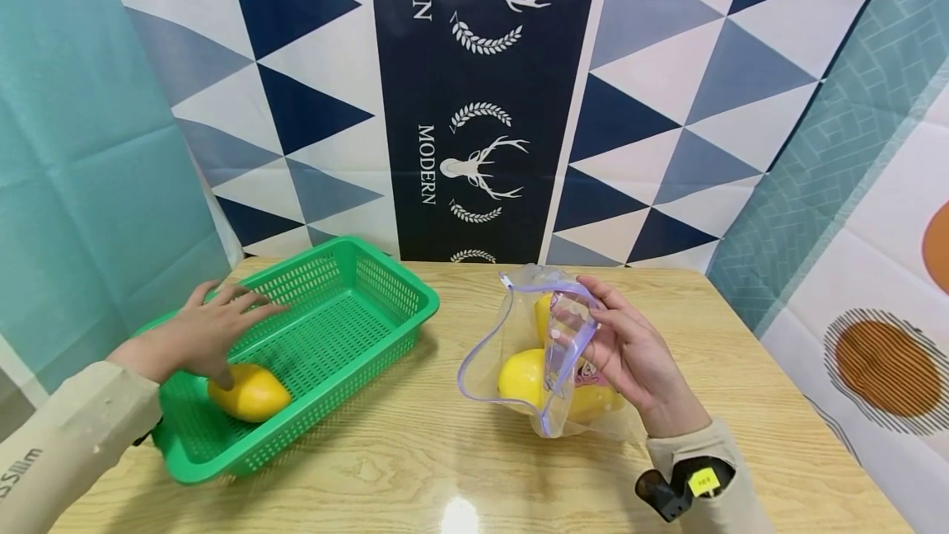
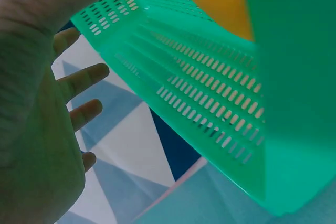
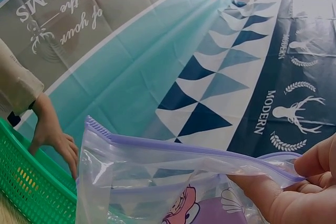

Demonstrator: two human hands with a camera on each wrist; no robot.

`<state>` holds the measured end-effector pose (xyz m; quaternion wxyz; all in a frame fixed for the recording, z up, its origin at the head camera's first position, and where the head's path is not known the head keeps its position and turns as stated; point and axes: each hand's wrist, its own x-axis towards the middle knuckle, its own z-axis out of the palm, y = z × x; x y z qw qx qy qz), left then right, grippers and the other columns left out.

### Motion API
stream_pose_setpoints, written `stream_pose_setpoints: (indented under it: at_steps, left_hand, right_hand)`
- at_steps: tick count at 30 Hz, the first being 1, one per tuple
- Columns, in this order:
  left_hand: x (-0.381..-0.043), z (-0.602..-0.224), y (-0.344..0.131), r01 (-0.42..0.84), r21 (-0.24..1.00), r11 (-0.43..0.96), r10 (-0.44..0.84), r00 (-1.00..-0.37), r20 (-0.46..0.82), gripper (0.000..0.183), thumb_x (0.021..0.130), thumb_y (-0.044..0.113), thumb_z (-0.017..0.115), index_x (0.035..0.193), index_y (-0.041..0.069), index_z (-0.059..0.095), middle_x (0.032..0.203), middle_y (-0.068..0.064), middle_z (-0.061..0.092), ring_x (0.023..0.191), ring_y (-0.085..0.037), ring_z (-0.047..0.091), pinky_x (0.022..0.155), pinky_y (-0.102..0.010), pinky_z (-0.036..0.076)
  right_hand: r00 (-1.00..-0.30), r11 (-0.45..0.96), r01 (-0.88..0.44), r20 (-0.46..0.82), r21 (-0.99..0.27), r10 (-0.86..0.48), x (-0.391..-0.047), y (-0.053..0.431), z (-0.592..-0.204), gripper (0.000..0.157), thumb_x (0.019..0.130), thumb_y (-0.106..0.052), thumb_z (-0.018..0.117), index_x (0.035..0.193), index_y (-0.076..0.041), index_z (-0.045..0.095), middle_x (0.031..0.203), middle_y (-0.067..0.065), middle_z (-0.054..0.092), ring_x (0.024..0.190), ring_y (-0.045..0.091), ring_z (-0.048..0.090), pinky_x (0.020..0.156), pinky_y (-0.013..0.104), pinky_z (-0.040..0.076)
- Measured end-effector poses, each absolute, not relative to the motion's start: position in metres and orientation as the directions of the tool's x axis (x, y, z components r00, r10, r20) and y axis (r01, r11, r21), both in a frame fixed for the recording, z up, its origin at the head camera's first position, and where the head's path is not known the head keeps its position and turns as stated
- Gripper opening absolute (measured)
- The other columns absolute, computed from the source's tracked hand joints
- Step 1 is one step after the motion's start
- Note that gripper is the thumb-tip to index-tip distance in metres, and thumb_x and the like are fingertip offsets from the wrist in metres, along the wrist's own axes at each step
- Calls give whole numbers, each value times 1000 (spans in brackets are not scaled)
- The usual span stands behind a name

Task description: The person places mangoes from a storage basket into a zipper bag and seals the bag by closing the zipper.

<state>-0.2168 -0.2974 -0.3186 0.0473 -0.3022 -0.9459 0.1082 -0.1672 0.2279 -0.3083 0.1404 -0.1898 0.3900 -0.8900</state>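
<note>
A green basket [image 1: 334, 353] stands on the left, and a yellow lemon [image 1: 255, 394] lies in its near end. Over it my left hand [image 1: 208, 328] reaches with the fingers spread; the thumb is close to the lemon, and I cannot tell whether they touch. On the right is a clear zip bag [image 1: 485, 365] with a purple edge, its mouth spread apart. My right hand [image 1: 638, 353] pinches the bag's rim between thumb and fingers. Inside the bag are yellow fruits [image 1: 521, 376], partly hidden by its printed side.
Both things stand on a wooden table [image 1: 445, 452]. Behind the table hangs a cloth with triangles and deer heads [image 1: 474, 171]. A teal cloth [image 1: 89, 147] closes off the left side, and a patterned cloth [image 1: 853, 270] the right.
</note>
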Motion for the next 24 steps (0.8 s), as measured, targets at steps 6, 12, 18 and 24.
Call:
stream_pose_setpoints:
  at_steps: [6, 12, 18, 24]
  left_hand:
    - [-218, -321, -305, 575, -219, 789, 581, -813, -41, 112, 46, 50, 97, 141, 11, 50, 130, -16, 54, 120, -44, 44, 96, -73, 29]
    - [-218, -324, -310, 591, -234, 772, 586, -804, -99, 106, 48, 55, 94, 137, 12, 54, 124, -14, 56, 116, -42, 46, 96, -74, 31]
    - [-215, -332, -313, 593, -211, 777, 573, -805, -152, 93, 51, 38, 94, 133, 13, 58, 123, -14, 58, 116, -44, 47, 95, -74, 32]
    - [-215, -344, -319, 609, -214, 764, 586, -793, -169, 78, 54, 32, 91, 124, 15, 63, 114, -10, 60, 109, -43, 50, 92, -72, 36]
  right_hand:
    - [-885, -650, 93, 236, -754, -401, -167, 228, -309, 35, 108, -1, 29, 136, -11, 46, 138, 6, 48, 119, 24, 61, 96, 44, 50]
    - [-890, -654, 103, 224, -749, -397, -166, 228, -309, 36, 108, 0, 30, 142, -9, 34, 137, 6, 49, 118, 25, 61, 96, 44, 51]
    - [-895, -647, 104, 213, -755, -392, -166, 228, -309, 36, 108, -1, 31, 142, -10, 34, 137, 6, 50, 118, 24, 61, 96, 44, 51]
    - [-897, -650, 104, 212, -752, -389, -166, 228, -309, 36, 107, 0, 31, 143, -9, 32, 136, 6, 51, 117, 25, 61, 95, 44, 51]
